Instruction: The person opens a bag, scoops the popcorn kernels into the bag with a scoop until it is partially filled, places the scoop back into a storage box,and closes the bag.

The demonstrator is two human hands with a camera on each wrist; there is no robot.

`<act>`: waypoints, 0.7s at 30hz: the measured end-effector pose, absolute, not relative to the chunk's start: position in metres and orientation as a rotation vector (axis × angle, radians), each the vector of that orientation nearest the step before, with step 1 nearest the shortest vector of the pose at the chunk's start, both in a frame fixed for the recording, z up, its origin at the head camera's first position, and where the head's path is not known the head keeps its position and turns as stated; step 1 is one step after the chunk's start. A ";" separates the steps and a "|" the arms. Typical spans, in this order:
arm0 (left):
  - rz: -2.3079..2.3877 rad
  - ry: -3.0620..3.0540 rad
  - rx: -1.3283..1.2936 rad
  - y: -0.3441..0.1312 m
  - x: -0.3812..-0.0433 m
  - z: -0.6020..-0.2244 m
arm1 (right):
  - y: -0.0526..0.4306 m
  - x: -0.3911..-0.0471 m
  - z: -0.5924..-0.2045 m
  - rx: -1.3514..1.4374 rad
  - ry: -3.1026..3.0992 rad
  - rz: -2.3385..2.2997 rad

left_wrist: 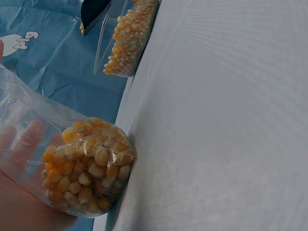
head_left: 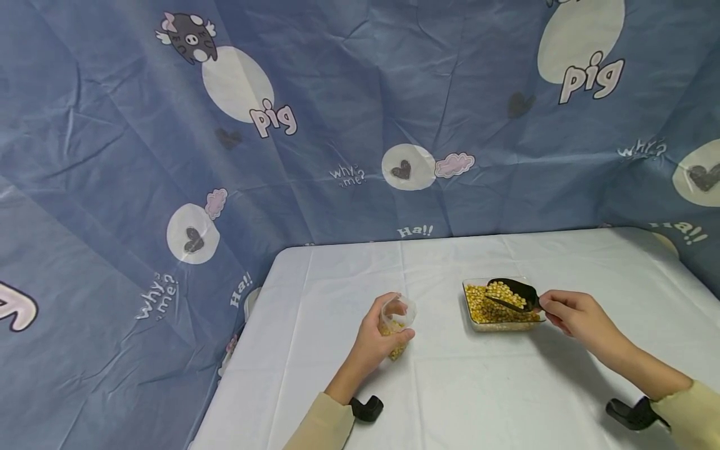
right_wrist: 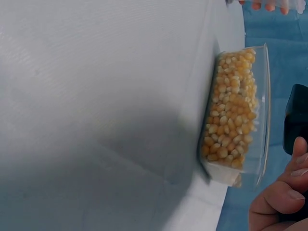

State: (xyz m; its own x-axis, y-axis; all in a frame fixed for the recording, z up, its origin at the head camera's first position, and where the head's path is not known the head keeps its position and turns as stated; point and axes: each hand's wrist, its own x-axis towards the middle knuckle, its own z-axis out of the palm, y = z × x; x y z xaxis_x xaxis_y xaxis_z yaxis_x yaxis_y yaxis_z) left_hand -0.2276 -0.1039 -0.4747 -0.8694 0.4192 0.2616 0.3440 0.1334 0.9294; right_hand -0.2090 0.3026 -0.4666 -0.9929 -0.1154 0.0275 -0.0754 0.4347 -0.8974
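Left grip (head_left: pixel 372 337) clasps a clear bag (left_wrist: pixel 72 147) of yellow corn (left_wrist: pixel 91 173); right grip (head_left: pixel 582 319), a scoop (head_left: pixel 527 294), toward the desk's (head_left: pixel 343 275) far edge.

Pale khaki sleeves and black wrist-worn pieces, with both hands bare.
The left sleeve (head_left: pixel 323 422) and right sleeve (head_left: pixel 689 412) are plain, matching fabric, each ending above the wrist. Beside the left cuff juts a rounded, hook-shaped black mount (head_left: pixel 368 409); its longer-looking black counterpart (head_left: pixel 630 414) sits by the right cuff, joined by a thin dark strip. The right hand (head_left: pixel 576 312) shows short fingernails (right_wrist: pixel 295 195).
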 end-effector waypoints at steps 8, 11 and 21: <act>1.853 2.342 0.743 -0.104 -0.226 -0.473 | 0.293 -0.209 -0.460 -0.181 2.604 -1.668; 1.855 2.344 0.740 -0.103 -0.226 -0.473 | 0.291 -0.210 -0.458 -0.188 2.610 -1.656; 1.840 2.353 0.697 -0.104 -0.225 -0.472 | 0.278 -0.211 -0.452 -0.271 2.624 -1.648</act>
State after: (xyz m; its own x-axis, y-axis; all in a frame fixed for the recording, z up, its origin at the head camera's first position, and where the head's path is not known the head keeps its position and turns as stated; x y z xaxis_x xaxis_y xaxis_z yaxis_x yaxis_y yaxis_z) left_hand -0.2252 -0.1040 -0.4725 -0.8941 0.3930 0.2147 0.3031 0.1783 0.9361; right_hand -0.2114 0.2785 -0.4525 -0.9843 -0.1639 0.0657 -0.1304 0.4235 -0.8964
